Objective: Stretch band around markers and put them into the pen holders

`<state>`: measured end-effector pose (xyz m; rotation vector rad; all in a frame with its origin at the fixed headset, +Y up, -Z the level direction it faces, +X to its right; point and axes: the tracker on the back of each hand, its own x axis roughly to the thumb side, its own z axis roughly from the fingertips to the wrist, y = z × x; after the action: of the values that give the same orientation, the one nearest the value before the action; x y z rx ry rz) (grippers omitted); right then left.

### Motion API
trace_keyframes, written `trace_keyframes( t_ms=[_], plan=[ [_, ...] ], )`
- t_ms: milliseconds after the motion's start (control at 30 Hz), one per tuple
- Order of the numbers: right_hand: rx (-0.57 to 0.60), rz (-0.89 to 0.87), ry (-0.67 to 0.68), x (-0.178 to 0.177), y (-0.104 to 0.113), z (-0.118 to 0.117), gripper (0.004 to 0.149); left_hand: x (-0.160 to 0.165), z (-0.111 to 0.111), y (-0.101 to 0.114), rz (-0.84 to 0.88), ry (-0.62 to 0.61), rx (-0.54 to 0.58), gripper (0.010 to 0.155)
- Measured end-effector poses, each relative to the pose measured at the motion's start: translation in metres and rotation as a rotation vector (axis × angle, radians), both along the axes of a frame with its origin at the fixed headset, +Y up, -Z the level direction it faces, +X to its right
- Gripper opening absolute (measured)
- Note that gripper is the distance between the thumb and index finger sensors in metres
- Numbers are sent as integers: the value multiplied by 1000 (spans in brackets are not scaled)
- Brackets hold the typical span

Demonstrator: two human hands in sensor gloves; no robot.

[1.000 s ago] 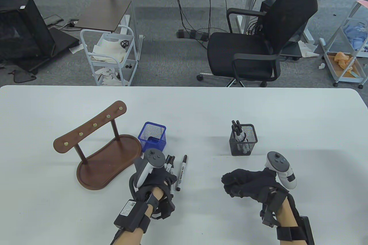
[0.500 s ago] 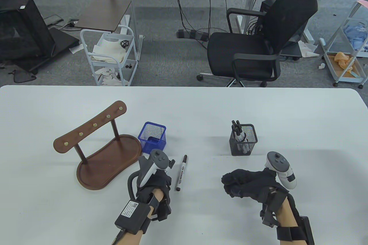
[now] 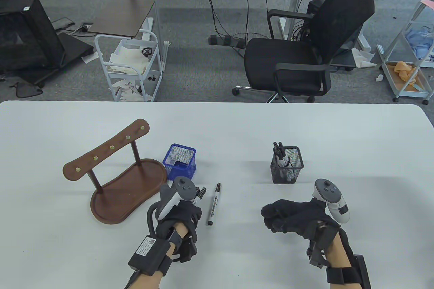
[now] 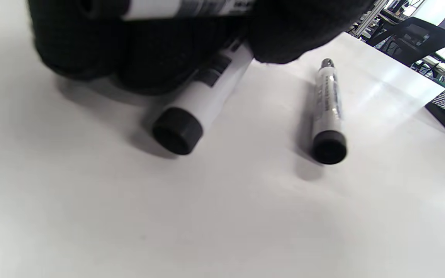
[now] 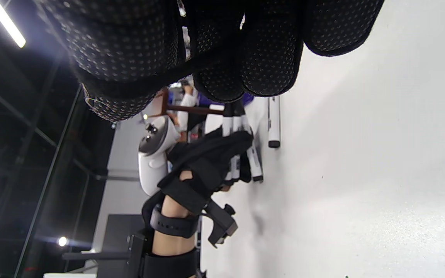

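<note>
My left hand (image 3: 188,212) grips a bundle of black-capped white markers (image 3: 200,195) just in front of the blue mesh pen holder (image 3: 179,162). In the left wrist view one gripped marker (image 4: 203,104) pokes out under the fingers (image 4: 292,34), its end close to the table. A loose marker (image 3: 214,203) lies to the right of that hand, also seen as the loose marker (image 4: 328,112). The black mesh holder (image 3: 287,165) holds several markers (image 3: 280,155). My right hand (image 3: 278,216) rests on the table as a fist; what is inside it is hidden.
A brown wooden hook stand with an oval tray (image 3: 125,194) stands left of the blue holder. Beyond the table's far edge are a black office chair (image 3: 305,55) and a white cart (image 3: 130,65).
My left hand has drawn the markers together and pulled slightly left and back, so less of the bundle shows. The loose marker and the right hand have not moved.
</note>
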<state>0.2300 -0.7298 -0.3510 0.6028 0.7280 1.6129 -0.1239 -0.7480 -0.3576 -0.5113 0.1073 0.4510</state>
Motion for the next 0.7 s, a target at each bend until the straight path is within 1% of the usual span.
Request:
trace_keyframes(
  t_ms=[200, 267, 533, 700],
  plan=[
    [-1, 3, 0, 0, 0, 0, 51, 6, -1, 8, 162, -18, -26, 50],
    [-2, 3, 0, 0, 0, 0, 51, 9, -2, 11, 190, -19, -18, 50],
    [-3, 2, 0, 0, 0, 0, 51, 18, -10, 20, 239, -28, -5, 48],
    [-4, 2, 1, 0, 0, 0, 51, 23, -15, 21, 227, -23, 20, 46]
  ],
)
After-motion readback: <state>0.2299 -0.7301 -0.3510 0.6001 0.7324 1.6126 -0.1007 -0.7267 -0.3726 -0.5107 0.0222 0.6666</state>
